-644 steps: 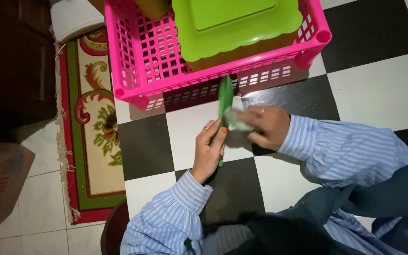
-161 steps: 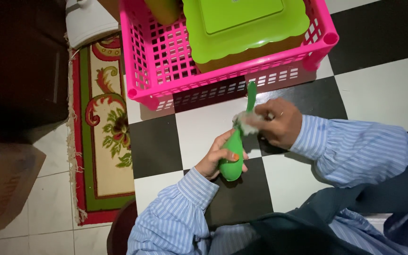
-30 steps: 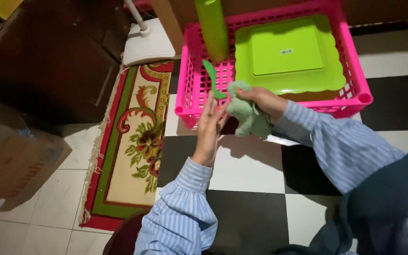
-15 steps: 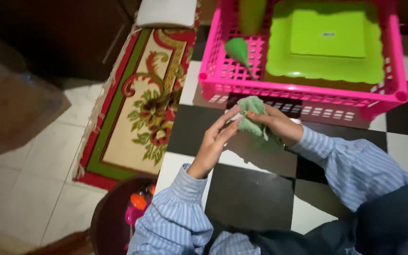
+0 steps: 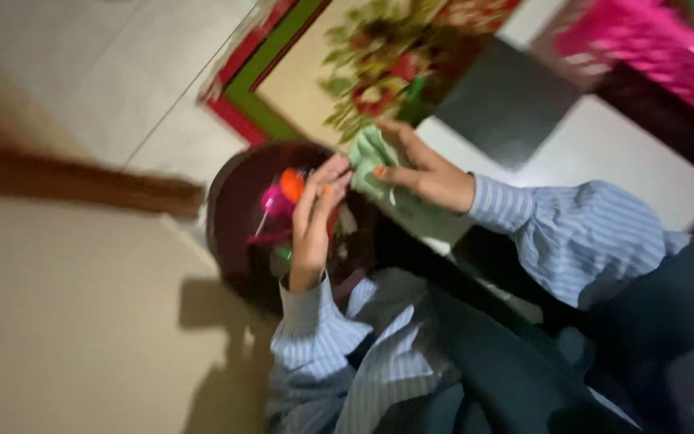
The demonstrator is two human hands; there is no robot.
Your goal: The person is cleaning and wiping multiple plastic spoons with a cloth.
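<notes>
The right hand [image 5: 423,173] has a pale green cloth [image 5: 371,165] bunched in its grip, thumb on top and fingers curled under, so the folds spill out to the left of the fist. The left hand [image 5: 315,217] is flat and loose, fingers together and pointing up, its tips just beside the cloth; I cannot tell if they touch it. Both hands hang over a dark round bowl [image 5: 238,197] on the floor, the cloth above its right rim. Inside the bowl, near its middle, lie small plastic pieces, one orange [image 5: 291,185] and one pink [image 5: 271,201]; the blur hides what they are.

The cloth looks soft, light and limp, and would sag wherever it is unsupported, so a gathered handful like this one seems the surest hold. The plastic pieces look light and stiff.

A patterned rug [image 5: 363,72] lies beyond the bowl, and a pink basket [image 5: 652,56] sits at the top right.
</notes>
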